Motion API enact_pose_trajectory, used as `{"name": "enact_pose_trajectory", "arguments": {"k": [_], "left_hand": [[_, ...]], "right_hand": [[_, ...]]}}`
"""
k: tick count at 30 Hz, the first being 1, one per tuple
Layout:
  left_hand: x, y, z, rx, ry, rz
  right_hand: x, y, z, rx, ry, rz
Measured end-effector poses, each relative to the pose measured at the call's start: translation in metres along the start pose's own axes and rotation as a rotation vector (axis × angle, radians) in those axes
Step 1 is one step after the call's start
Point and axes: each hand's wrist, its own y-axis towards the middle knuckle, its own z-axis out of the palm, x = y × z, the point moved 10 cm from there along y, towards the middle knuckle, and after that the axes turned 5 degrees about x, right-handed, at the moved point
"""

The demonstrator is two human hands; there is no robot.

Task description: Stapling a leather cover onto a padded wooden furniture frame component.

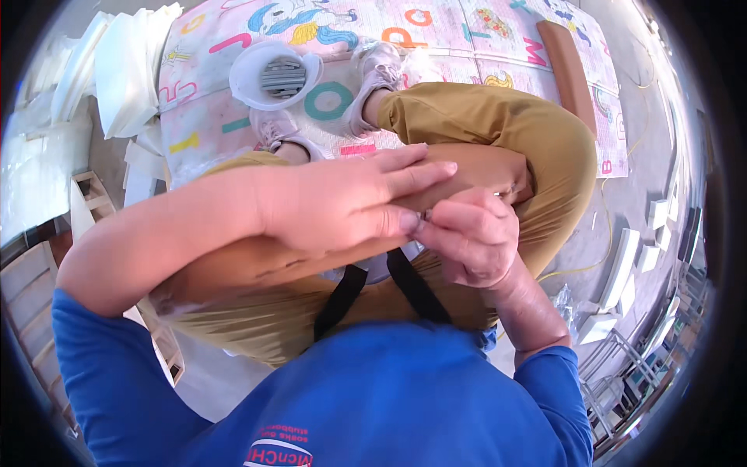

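Across my lap lies a long tan-brown padded piece (pixel 233 268), with small slits or creases near its lower edge. My left hand (pixel 327 202) rests over its middle, fingers stretched out flat and the thumb reaching toward the edge. Against that thumb tip, my right hand (pixel 476 241) is closed in a pinch. Something small and dark shows between the fingertips, too hidden to name. Beyond the right hand, a small shiny spot shows at the piece's right end. Two black straps (pixel 342 302) hang below the piece.
Ahead, a white bucket (pixel 241 82) of grey bars (pixel 284 79) stands on a colourful letter mat (pixel 436 70). A second brown piece (pixel 566 78) lies at the mat's right. White foam-like sheets (pixel 128 70) and wooden frames (pixel 93 194) are left; white blocks (pixel 620 268) and a yellow cord (pixel 605 241) right.
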Motion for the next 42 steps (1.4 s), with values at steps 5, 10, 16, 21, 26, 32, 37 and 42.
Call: {"name": "enact_pose_trajectory", "arguments": {"k": [5,10,16,21,26,32,37,42], "left_hand": [[-0.005,-0.002,0.005,0.030,0.045,0.016],[-0.020,-0.008,0.012,-0.011,0.168,0.066],[-0.023,-0.017,0.013,-0.005,0.201,-0.013],[-0.031,-0.003,0.014,0.059,0.225,-0.028],[-0.037,0.014,0.013,0.128,0.153,-0.045],[-0.036,0.022,0.012,0.140,0.146,-0.081],[-0.035,0.024,0.007,0.141,0.105,-0.080],[-0.030,0.030,0.011,0.153,0.173,-0.100]], "right_hand": [[0.013,-0.007,0.003,0.073,-0.046,0.032],[0.023,-0.026,-0.007,0.013,0.026,0.153],[-0.023,-0.215,-0.113,-0.660,-0.027,1.010],[-0.060,-0.456,-0.023,-0.053,-0.149,1.547],[-0.045,-0.575,0.104,0.307,-0.067,1.720],[-0.036,-0.556,0.106,0.091,-0.349,1.636],[-0.035,-0.643,0.119,-0.072,-0.298,1.976],[-0.025,-0.628,0.138,0.250,-0.166,1.916]]}}
